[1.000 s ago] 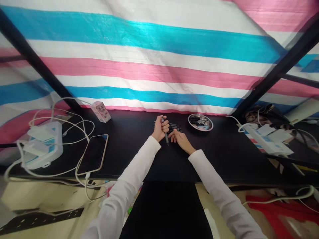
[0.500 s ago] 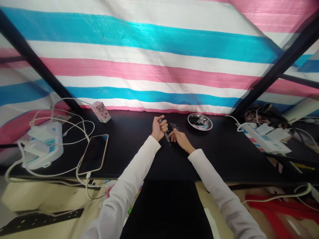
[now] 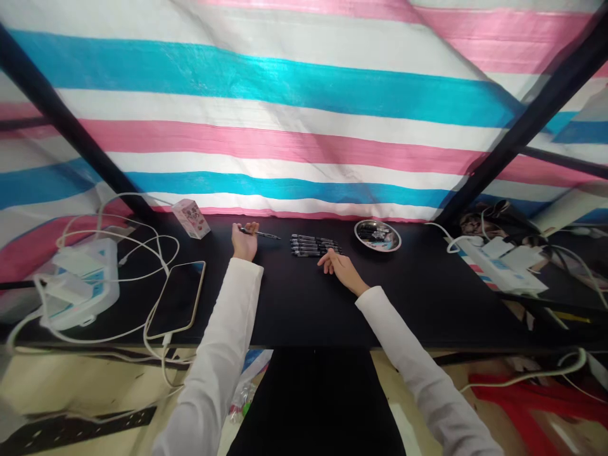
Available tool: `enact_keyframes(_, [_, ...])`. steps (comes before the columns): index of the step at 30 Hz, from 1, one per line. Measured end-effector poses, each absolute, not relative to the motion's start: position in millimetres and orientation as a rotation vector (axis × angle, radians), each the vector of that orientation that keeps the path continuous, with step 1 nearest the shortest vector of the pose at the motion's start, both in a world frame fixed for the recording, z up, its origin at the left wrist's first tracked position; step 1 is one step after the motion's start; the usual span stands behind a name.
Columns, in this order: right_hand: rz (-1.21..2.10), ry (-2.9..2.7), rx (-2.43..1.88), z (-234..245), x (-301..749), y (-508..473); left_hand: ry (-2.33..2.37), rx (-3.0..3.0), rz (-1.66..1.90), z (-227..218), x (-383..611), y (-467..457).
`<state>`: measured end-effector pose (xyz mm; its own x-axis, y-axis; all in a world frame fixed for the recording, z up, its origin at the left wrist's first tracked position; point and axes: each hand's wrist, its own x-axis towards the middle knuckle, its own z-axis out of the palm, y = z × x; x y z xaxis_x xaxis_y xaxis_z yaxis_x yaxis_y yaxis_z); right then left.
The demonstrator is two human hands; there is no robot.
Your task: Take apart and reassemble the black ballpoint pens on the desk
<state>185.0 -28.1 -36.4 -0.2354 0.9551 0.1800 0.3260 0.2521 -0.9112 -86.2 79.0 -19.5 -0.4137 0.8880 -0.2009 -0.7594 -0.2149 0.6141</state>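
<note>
My left hand (image 3: 244,240) is out to the left on the black table (image 3: 294,297), fingers closed on a dark pen (image 3: 262,234) that points right. A row of several dark pens (image 3: 313,245) lies side by side at the table's middle back. My right hand (image 3: 335,264) rests on the table just in front of that row's right end, fingers loosely spread and holding nothing. Both arms wear white sleeves.
A round metal dish (image 3: 378,235) sits right of the pens. A small pink box (image 3: 190,218) stands at the back left. A phone (image 3: 177,297) on a cable and a white power strip (image 3: 78,282) with cords lie left; another power strip (image 3: 498,266) lies right.
My left hand has carried the pen away from the pen row toward the left, turning it level. The right hand stayed beside the row, which is now uncovered.
</note>
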Motion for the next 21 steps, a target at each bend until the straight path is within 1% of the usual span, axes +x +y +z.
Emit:
enact_keyframes(4, [0.951,-1.723,-1.195,-36,185,-29,1.252,0.443,1.843,-33,-99,84])
enact_keyframes(11, [0.779,-1.721,-1.242,-35,193,-29,1.673,0.887,1.725,-42,-94,74])
enact_keyframes(13, [0.732,-1.724,-1.253,-34,196,-29,1.972,1.146,1.553,-43,-89,67])
enact_keyframes(16, [0.683,-1.725,-1.272,-33,198,-29,2.418,1.557,1.159,-44,-81,58])
enact_keyframes(18, [0.658,-1.73,-1.286,-33,200,-28,2.473,1.766,1.031,-43,-78,54])
enact_keyframes(21, [0.609,-1.762,-1.305,-33,202,-28,2.29,2.068,0.877,-41,-75,48])
